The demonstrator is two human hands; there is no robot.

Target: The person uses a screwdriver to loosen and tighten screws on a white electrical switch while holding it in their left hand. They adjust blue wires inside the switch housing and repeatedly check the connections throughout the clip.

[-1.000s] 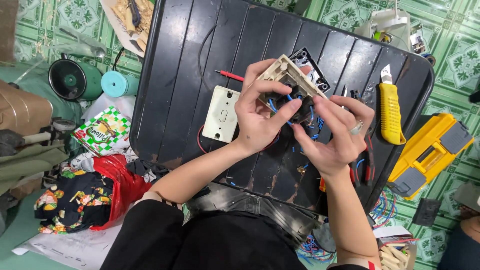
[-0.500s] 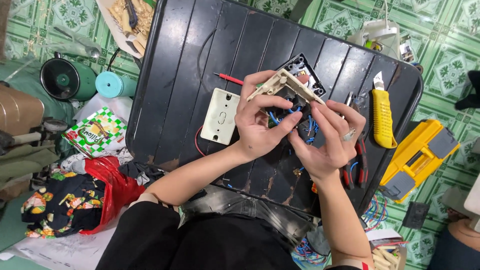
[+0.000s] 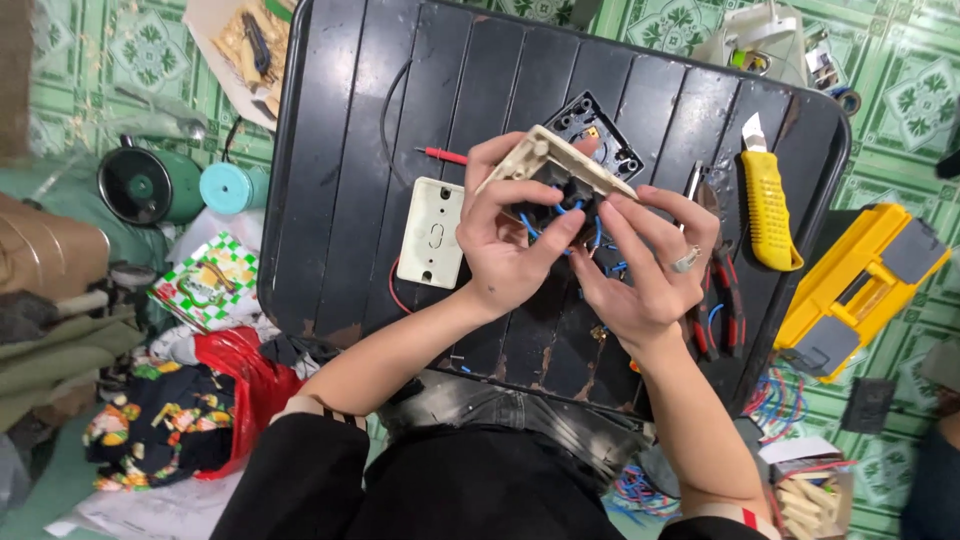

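Over a black slatted table (image 3: 350, 150), both my hands hold a cream electrical box (image 3: 545, 160) with blue wires (image 3: 590, 235) hanging from its underside. My left hand (image 3: 510, 245) grips the box's near left side, thumb across the wiring. My right hand (image 3: 650, 270), with a ring on one finger, pinches the blue wires under the box's right end. A black switch module (image 3: 600, 135) lies just behind the box. A cream cover plate (image 3: 432, 232) rests flat on the table to the left of my left hand.
A yellow utility knife (image 3: 768, 205) and red-handled pliers (image 3: 722, 300) lie on the table's right part. A yellow tool case (image 3: 860, 285) sits on the green tiled floor at right. Left of the table are a green pot (image 3: 150, 185), a teal cup (image 3: 228, 187) and a red bag (image 3: 245, 385).
The cream box has tilted and shifted slightly left and up in my hands. My right fingers moved closer in on the blue wires.
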